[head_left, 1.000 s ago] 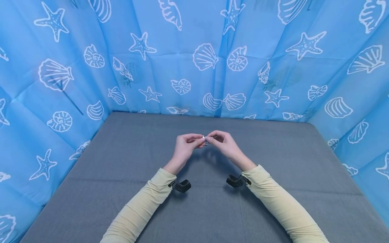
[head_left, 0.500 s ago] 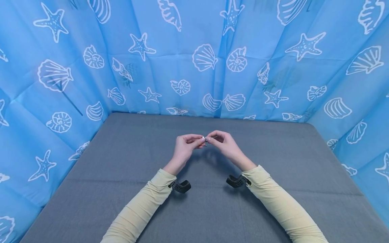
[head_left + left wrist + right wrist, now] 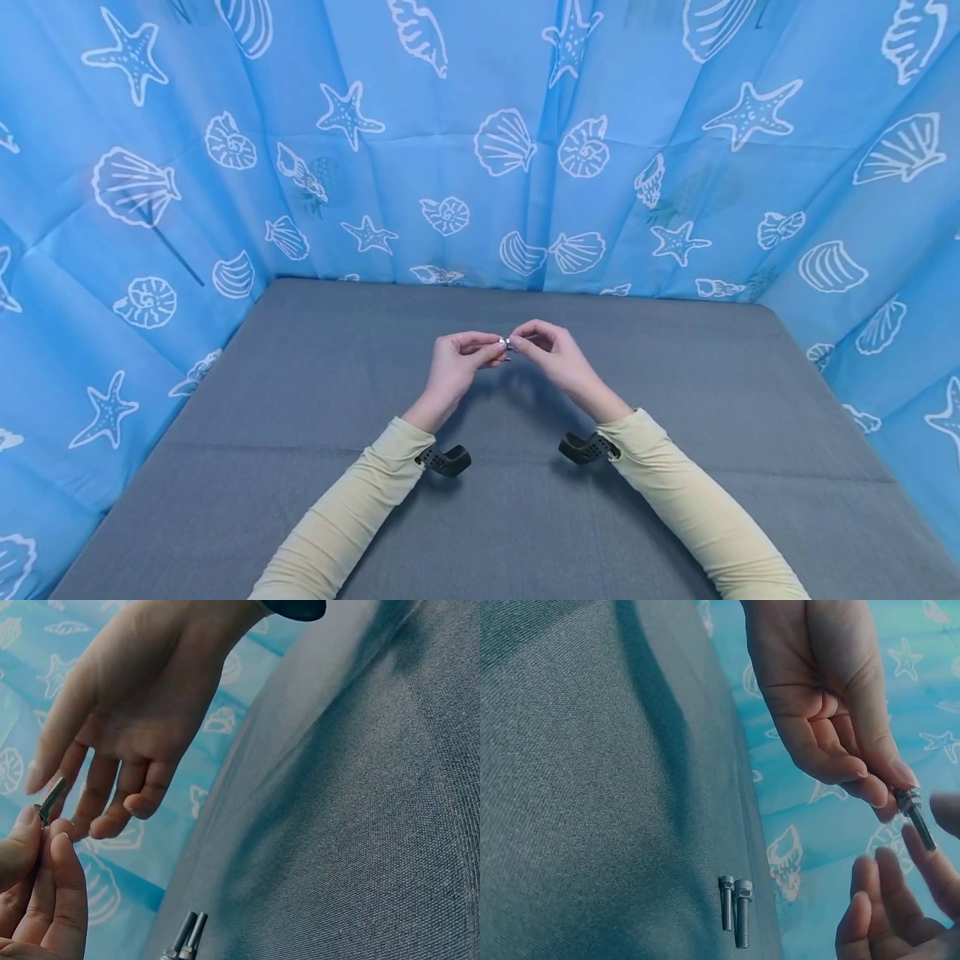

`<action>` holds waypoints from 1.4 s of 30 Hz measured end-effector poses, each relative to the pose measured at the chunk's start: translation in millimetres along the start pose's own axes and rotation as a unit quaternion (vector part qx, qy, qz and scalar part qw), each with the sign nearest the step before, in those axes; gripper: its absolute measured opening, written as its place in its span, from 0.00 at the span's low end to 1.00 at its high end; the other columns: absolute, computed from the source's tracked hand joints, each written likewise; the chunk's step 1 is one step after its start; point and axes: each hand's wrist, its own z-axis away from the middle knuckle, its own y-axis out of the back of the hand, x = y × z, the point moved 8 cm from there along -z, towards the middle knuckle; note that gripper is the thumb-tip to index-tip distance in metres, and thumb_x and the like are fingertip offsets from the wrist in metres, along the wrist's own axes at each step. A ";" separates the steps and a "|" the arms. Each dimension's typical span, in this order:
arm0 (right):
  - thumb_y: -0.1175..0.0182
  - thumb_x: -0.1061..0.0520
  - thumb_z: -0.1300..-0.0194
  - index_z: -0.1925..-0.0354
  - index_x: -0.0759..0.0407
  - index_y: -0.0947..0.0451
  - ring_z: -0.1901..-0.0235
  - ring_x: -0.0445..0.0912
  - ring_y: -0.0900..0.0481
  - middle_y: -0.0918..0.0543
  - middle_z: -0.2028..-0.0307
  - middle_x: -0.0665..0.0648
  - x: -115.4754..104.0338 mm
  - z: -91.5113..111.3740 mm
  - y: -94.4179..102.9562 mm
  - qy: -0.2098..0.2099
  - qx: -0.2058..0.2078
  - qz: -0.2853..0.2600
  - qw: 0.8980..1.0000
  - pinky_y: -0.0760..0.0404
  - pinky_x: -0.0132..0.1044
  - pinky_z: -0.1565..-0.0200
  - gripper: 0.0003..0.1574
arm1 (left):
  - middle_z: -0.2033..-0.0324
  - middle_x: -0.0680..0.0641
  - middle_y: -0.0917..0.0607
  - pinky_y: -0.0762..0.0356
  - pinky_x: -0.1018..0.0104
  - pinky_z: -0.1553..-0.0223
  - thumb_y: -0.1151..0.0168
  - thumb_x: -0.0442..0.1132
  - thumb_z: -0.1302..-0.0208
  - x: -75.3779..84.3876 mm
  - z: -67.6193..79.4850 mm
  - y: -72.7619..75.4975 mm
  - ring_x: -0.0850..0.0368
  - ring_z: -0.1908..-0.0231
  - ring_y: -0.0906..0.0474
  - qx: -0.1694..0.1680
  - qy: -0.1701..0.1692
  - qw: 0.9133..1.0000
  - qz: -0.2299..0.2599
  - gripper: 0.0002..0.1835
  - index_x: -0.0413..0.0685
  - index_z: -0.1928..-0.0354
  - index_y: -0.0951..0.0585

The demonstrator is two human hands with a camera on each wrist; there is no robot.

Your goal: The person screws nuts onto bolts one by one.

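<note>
In the head view my left hand and right hand meet over the table, fingertips almost touching. The left thumb and fingers pinch a small metal bolt at its head end. A nut-like collar sits beside those fingertips, and the threaded shaft points toward the right hand. Around the shaft's free end, the right thumb and forefinger stand slightly apart; the other fingers are loosely bent. Below the hands, two more bolts, a thicker one and a thinner one, show in both wrist views.
A grey cloth-covered table lies under the hands. Blue curtains with white shells and starfish close off the back and both sides. Each wrist carries a black bracket, one on the left and one on the right.
The right fingertips have shifted slightly away from the left ones, so a bit more bright metal shows between them. The left hand stays almost where it was.
</note>
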 end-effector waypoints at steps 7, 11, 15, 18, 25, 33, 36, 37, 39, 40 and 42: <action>0.42 0.64 0.32 0.53 0.73 0.25 0.56 0.60 0.22 0.20 0.57 0.66 -2.4 -0.1 -1.4 0.002 -0.005 -0.001 1.000 0.25 0.56 0.51 0.13 | 0.66 0.38 0.14 0.21 0.46 0.55 0.34 0.32 0.40 -0.2 -0.4 -1.4 0.48 0.65 0.15 -0.009 0.005 1.000 0.008 0.14 0.27 0.56 0.18; 0.43 0.60 0.30 0.54 0.72 0.24 0.57 0.57 0.22 0.20 0.57 0.66 4.4 -2.1 -0.8 -0.011 -0.003 0.005 1.000 0.26 0.57 0.50 0.14 | 0.65 0.36 0.14 0.22 0.45 0.54 0.34 0.32 0.40 -1.0 -0.5 -1.2 0.49 0.65 0.15 -0.009 0.007 1.000 0.011 0.14 0.27 0.56 0.18; 0.40 0.58 0.33 0.52 0.67 0.24 0.54 0.55 0.21 0.20 0.56 0.62 19.7 -6.4 1.8 -0.005 0.002 -0.005 1.000 0.23 0.47 0.51 0.15 | 0.65 0.37 0.14 0.24 0.42 0.52 0.34 0.33 0.41 -1.7 -0.5 -0.8 0.51 0.65 0.15 -0.008 0.009 1.000 0.014 0.12 0.31 0.57 0.17; 0.38 0.57 0.34 0.53 0.63 0.23 0.54 0.56 0.21 0.20 0.55 0.60 22.2 -7.7 2.0 0.002 0.000 -0.009 1.000 0.22 0.45 0.52 0.14 | 0.65 0.38 0.14 0.24 0.42 0.52 0.33 0.34 0.41 -1.8 -1.0 -1.3 0.50 0.65 0.15 -0.009 0.009 1.000 0.011 0.12 0.33 0.58 0.16; 0.43 0.50 0.30 0.54 0.66 0.21 0.57 0.53 0.21 0.18 0.57 0.61 31.0 -10.6 4.8 -0.033 0.006 -0.001 0.999 0.26 0.57 0.49 0.19 | 0.66 0.39 0.13 0.23 0.44 0.54 0.34 0.33 0.40 -0.1 -1.1 -2.9 0.51 0.65 0.14 -0.007 0.008 1.000 0.009 0.13 0.30 0.57 0.17; 0.39 0.55 0.33 0.53 0.65 0.22 0.53 0.59 0.22 0.19 0.56 0.60 27.3 -9.6 2.2 -0.022 -0.007 -0.019 1.000 0.25 0.53 0.49 0.15 | 0.66 0.39 0.13 0.19 0.52 0.57 0.34 0.32 0.40 1.1 -1.3 -3.9 0.52 0.66 0.14 -0.003 0.004 1.000 0.011 0.12 0.30 0.57 0.17; 0.40 0.54 0.32 0.54 0.66 0.21 0.53 0.59 0.22 0.18 0.58 0.60 29.1 -9.6 1.7 -0.025 -0.003 -0.018 1.000 0.26 0.54 0.48 0.16 | 0.66 0.40 0.13 0.20 0.49 0.56 0.34 0.32 0.40 0.4 -1.1 -4.1 0.52 0.66 0.14 -0.003 0.004 1.000 0.013 0.12 0.30 0.57 0.17; 0.41 0.53 0.31 0.54 0.66 0.21 0.53 0.58 0.22 0.18 0.58 0.60 29.9 -9.6 1.7 -0.027 -0.001 -0.017 0.999 0.26 0.54 0.48 0.17 | 0.66 0.40 0.13 0.20 0.48 0.55 0.34 0.32 0.40 0.2 -1.0 -4.1 0.52 0.66 0.14 -0.003 0.004 1.000 0.012 0.12 0.29 0.57 0.17; 0.41 0.54 0.31 0.53 0.67 0.22 0.53 0.58 0.23 0.19 0.57 0.60 31.0 -9.4 1.9 -0.030 0.001 -0.020 0.999 0.26 0.53 0.48 0.17 | 0.66 0.40 0.13 0.21 0.47 0.55 0.34 0.32 0.40 -0.3 -0.7 -4.1 0.52 0.66 0.14 -0.004 0.004 1.000 0.011 0.13 0.29 0.57 0.18; 0.41 0.55 0.32 0.53 0.67 0.22 0.53 0.58 0.23 0.19 0.57 0.61 30.8 -9.1 1.9 -0.031 0.002 -0.022 0.999 0.25 0.52 0.48 0.16 | 0.66 0.40 0.13 0.21 0.47 0.55 0.34 0.32 0.40 -0.2 -0.6 -4.1 0.52 0.66 0.14 -0.004 0.003 1.000 0.009 0.13 0.28 0.57 0.18; 0.40 0.57 0.33 0.52 0.68 0.23 0.53 0.59 0.23 0.19 0.56 0.62 28.2 -8.0 1.6 -0.030 0.000 -0.024 0.999 0.24 0.49 0.49 0.16 | 0.66 0.40 0.13 0.20 0.48 0.56 0.34 0.32 0.40 0.0 -0.2 -3.8 0.53 0.67 0.15 -0.002 0.001 1.000 0.005 0.12 0.29 0.57 0.17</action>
